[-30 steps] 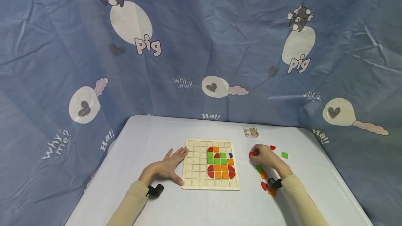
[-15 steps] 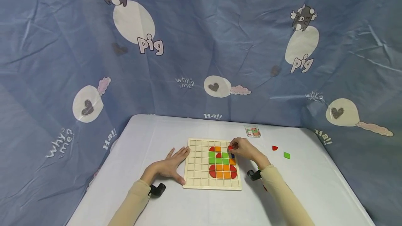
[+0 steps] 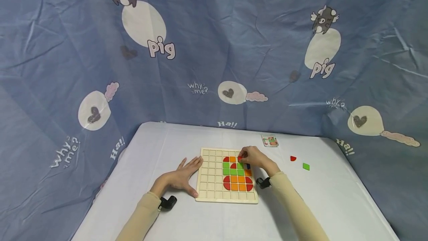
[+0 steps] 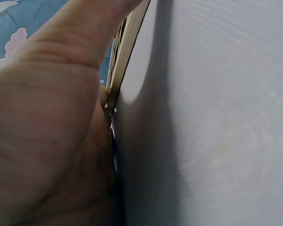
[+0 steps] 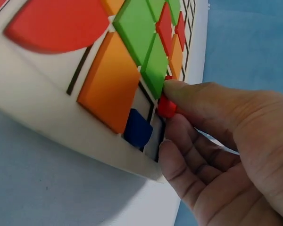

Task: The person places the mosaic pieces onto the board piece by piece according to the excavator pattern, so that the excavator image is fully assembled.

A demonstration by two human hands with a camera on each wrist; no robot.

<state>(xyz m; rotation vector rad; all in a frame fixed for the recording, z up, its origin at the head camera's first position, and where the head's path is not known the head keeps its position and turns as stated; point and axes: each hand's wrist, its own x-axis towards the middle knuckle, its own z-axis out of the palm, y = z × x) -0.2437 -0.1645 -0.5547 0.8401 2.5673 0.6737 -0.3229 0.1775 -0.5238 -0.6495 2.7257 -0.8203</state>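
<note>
A pale wooden grid board (image 3: 208, 187) lies on the table, its right half partly filled with red, orange and green tiles. My left hand (image 3: 178, 179) is spread flat at the board's left edge, thumb and fingertips touching it. Over the upper right cells, my right hand (image 3: 254, 156) pinches a red rounded tile (image 5: 167, 106) between thumb and index finger. That tile is at the board, beside a green square tile (image 5: 154, 66); whether it sits fully in a cell is unclear. Nearby in the right wrist view are a small blue tile (image 5: 137, 128) and an orange square tile (image 5: 111, 82).
A small pattern card (image 3: 269, 140) lies beyond the board to the right. Farther right are a loose red tile (image 3: 293, 158) and a loose green tile (image 3: 305, 166). The right sleeve (image 3: 294, 203) covers part of the table. A blue printed cloth (image 3: 200, 47) hangs behind.
My right hand has picked up the red tile from the loose pieces and carried it left to the board's upper right, shifting slightly further left since. My left hand stays at the board's edge.
</note>
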